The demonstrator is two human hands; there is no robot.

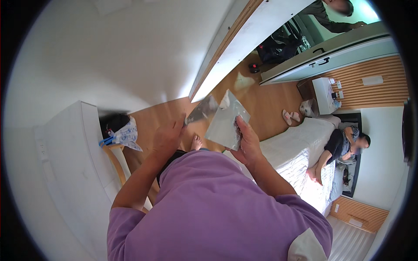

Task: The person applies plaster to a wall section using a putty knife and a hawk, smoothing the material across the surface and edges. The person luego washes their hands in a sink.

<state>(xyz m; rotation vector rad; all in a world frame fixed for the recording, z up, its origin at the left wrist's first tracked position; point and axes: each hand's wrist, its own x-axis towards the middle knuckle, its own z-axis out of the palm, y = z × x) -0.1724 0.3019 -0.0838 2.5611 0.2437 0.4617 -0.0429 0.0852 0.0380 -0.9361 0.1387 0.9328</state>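
Observation:
My left hand [170,135] is closed on a steel putty knife [201,112], its blade pointing up and to the right, in front of my body. My right hand [246,145] grips a flat rectangular plate [221,126] smeared with pale paste along its top and right side. The blade lies just left of the plate; whether the two touch I cannot tell. Beyond them stands the edge of a white partition [209,71], and my bare foot [197,141] shows on the wooden floor below.
White cabinet [74,148] and chair [113,163] with bags stand left. A bed [278,148] at right holds a reclining person [335,148]; slippers [288,117] and nightstand [322,95] are nearby. Another person [324,19] appears through the opening at top right, beside a door [296,65].

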